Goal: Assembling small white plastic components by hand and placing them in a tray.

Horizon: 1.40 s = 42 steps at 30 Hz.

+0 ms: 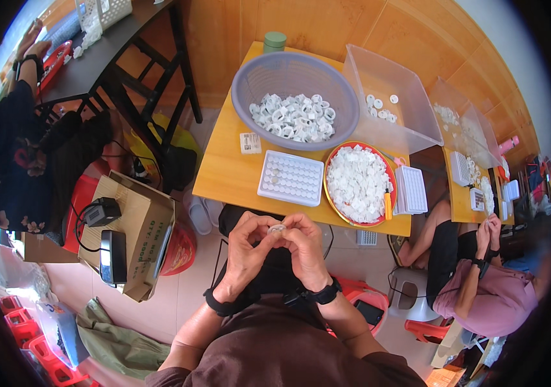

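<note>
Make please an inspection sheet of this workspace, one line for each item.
Surface: yellow table.
Job's things: small round part pinched between left hand and right hand; white grid tray.
Clutter: grey basin and red plate of white parts; clear bin.
Grippers: both hands shut on the part.
Cables: black cable over cardboard box.
Surroundings: people at left and right; red stools.

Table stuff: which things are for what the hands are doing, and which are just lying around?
In use:
- left hand and right hand, pinching a small white ring part
- grey basin of white ring parts
- white grid tray
- red plate of white pieces

Lying about:
- green cup
- cardboard box
- white slippers
</note>
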Available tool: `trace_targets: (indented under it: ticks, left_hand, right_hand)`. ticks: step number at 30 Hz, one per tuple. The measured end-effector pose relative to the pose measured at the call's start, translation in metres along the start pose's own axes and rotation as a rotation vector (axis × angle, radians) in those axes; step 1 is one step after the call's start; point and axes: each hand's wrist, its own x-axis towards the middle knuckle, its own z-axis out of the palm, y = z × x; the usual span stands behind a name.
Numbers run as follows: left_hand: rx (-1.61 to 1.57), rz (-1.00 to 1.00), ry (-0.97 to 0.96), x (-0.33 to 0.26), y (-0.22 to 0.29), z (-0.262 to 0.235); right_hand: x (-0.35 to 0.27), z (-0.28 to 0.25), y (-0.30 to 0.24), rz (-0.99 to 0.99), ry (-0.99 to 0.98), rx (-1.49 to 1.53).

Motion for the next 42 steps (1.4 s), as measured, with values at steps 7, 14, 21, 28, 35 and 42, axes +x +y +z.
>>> trace_targets:
  ticks: [7, 14, 21, 28, 35, 42]
  left_hand:
    - [-0.005, 0.039, 0.025, -0.004, -0.004, -0.001]
    - [0.091, 0.064, 0.075, -0.008, -0.002, 0.000]
    - [-0.227, -0.169, 0.084, -0.002, -0.006, -0.001]
    - [-0.187, -0.181, 0.049, -0.001, -0.006, -0.001]
    - [-0.033, -0.073, 0.088, -0.002, -0.012, 0.000]
    - [-0.477, -0.375, 0.052, 0.001, -0.005, -0.005]
  right_hand:
    - [-0.001, 0.004, 0.005, -0.010, 0.027, -0.031]
    - [-0.001, 0.005, 0.011, -0.122, 0.027, -0.138]
    - [0.001, 0.011, 0.017, -0.351, 0.144, -0.391]
    - [0.001, 0.004, 0.012, -0.337, 0.063, -0.401]
    - [0.003, 0.000, 0.011, -0.210, 0.054, -0.437]
    - [-0.007, -0.001, 0.008, -0.280, 0.045, -0.492]
